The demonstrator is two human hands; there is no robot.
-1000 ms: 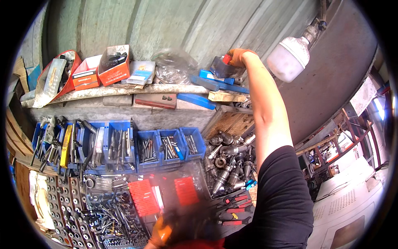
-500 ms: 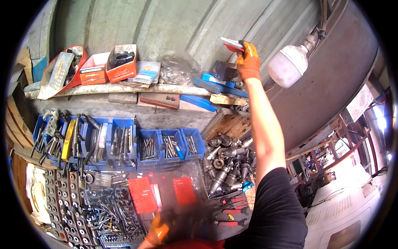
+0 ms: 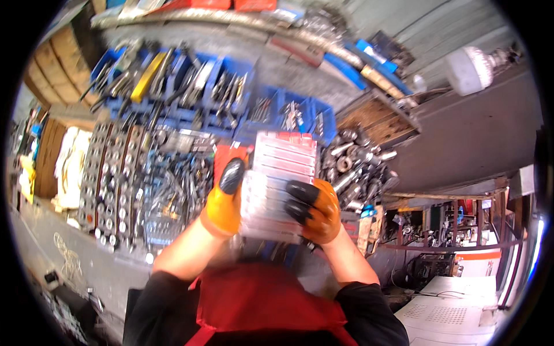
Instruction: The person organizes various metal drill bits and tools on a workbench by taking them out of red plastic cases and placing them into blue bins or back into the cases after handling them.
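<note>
Both my hands, in orange gloves with black fingertips, are in front of me over the bench. Between them is a flat, whitish, rectangular pack with red stripes [image 3: 284, 158], blurred by motion; I cannot tell whether it is one case or several stacked together. My left hand [image 3: 224, 199] grips its left edge, the black thumb upright along the side. My right hand [image 3: 316, 212] holds the right side, with black fingers bent over the face. Behind my left thumb a red packet [image 3: 229, 157] lies on the bench, partly hidden.
Blue bins [image 3: 228, 86] of drill bits and tools line the back. To the left are racks of round metal parts [image 3: 112, 179] and a pile of small bits [image 3: 176, 190]. Metal tool holders [image 3: 360, 164] are heaped on the right. A light bulb [image 3: 470, 70] hangs at the upper right.
My right hand has come down from the shelf by the wall, where it held a thin white-and-red item. Both hands now meet at the pack, and the view has tilted down.
</note>
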